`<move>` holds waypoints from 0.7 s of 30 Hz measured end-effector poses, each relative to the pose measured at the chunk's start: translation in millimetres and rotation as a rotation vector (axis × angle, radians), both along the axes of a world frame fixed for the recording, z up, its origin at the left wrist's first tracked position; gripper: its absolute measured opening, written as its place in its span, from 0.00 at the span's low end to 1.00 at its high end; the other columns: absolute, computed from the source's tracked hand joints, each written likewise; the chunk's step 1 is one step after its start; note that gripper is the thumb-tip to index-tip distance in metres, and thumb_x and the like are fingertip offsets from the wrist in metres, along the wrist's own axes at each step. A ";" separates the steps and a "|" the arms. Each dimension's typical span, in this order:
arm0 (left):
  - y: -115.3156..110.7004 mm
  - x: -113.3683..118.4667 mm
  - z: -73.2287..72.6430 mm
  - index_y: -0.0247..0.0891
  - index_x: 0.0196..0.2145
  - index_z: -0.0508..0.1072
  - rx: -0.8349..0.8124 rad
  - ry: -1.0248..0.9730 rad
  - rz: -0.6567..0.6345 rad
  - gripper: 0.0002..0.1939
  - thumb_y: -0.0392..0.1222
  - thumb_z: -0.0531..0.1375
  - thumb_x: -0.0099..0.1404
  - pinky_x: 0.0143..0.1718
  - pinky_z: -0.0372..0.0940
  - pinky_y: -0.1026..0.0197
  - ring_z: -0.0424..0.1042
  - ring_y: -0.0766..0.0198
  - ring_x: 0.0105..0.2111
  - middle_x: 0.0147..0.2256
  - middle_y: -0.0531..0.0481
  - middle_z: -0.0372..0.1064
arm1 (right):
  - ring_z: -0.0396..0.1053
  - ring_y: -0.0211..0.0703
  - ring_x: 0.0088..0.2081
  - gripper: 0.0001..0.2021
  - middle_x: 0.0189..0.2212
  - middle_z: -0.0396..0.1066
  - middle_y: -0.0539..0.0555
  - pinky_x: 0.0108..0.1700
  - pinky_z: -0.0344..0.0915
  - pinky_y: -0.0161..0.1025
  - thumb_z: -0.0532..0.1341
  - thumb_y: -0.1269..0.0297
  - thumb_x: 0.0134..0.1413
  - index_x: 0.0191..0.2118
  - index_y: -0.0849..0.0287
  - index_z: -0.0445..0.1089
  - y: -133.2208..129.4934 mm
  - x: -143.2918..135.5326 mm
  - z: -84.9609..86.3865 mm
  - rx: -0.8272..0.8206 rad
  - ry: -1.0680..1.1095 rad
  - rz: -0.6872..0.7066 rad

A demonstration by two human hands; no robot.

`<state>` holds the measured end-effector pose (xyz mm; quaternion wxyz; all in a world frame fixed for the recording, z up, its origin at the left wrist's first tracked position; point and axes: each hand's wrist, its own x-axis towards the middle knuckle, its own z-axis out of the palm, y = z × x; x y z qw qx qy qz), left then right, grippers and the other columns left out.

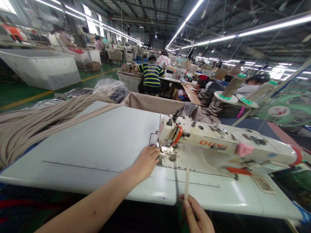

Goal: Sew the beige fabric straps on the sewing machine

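My left hand (148,160) lies palm down beside the needle area of a white sewing machine (194,136). Its fingers are stretched out and reach the metal plate (167,150) at the presser foot; what is under the fingertips is hidden. At the table's front edge, my right hand (196,215) pinches a narrow beige fabric strip (187,183) between thumb and fingers. The strip points up from the hand, its far end over the machine bed, apart from the needle.
Long beige strips (48,119) are heaped across the left of the white sewing table (102,142). Behind it stands a cloth-lined bin (155,103). Two thread cones (232,86) and a green fan (284,108) are at the right. A co-worker in a striped shirt (151,74) sits ahead.
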<state>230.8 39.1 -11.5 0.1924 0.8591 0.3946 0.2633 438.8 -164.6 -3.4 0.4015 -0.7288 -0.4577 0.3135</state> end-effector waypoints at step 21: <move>128.3 29.1 8.2 0.42 0.58 0.72 -0.096 0.012 0.058 0.29 0.37 0.69 0.59 0.66 0.57 0.47 0.65 0.45 0.62 0.59 0.43 0.70 | 0.80 0.53 0.44 0.23 0.45 0.80 0.60 0.45 0.73 0.43 0.50 0.63 0.70 0.67 0.56 0.64 82.0 -63.4 13.8 -0.012 -0.482 0.352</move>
